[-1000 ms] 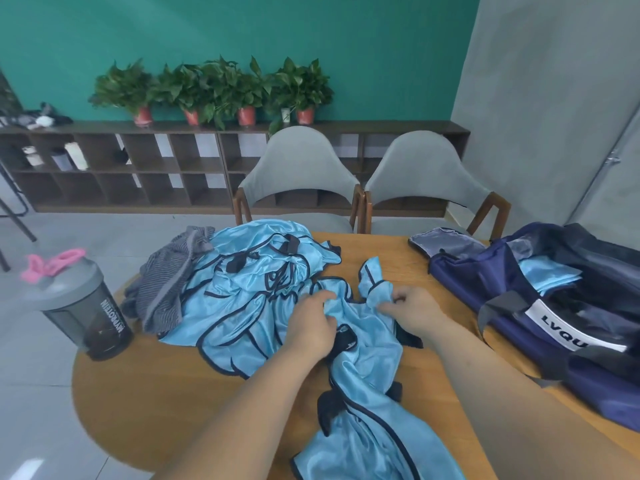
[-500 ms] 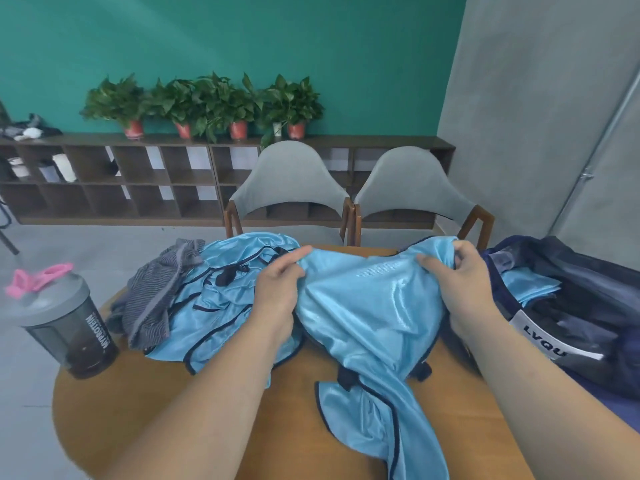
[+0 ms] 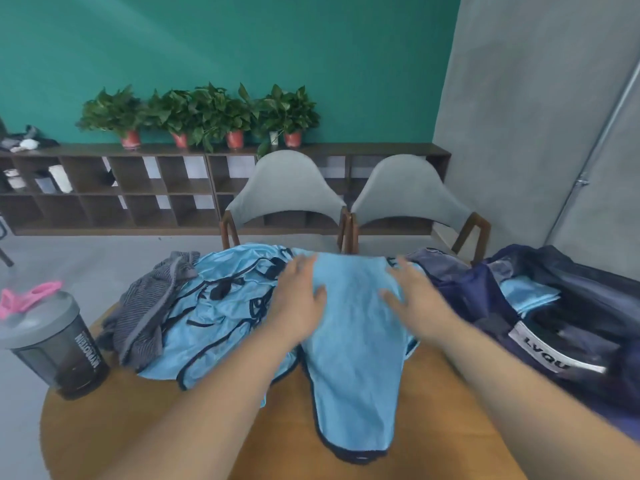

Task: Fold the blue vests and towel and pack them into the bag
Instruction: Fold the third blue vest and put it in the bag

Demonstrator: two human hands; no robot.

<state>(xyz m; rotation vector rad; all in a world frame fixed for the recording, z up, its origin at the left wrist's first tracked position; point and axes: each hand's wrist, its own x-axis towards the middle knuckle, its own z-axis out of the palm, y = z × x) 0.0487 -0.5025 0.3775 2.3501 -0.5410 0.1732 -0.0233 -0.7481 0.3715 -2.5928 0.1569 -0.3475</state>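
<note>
A light-blue vest with dark trim lies spread lengthwise down the middle of the round wooden table. My left hand rests flat on its left edge and my right hand lies flat on its right edge, fingers straight. To the left sits a crumpled pile of blue vests. A grey striped towel lies bunched at the pile's left. The open navy bag sits at the right with a folded blue vest inside.
A dark shaker bottle with a pink loop stands at the table's left edge. Two grey chairs stand behind the table. A low wooden shelf with potted plants runs along the green wall.
The vest I held up between both hands now lies flat on the table. Both hands have let go of it and rest flat on its sides.
</note>
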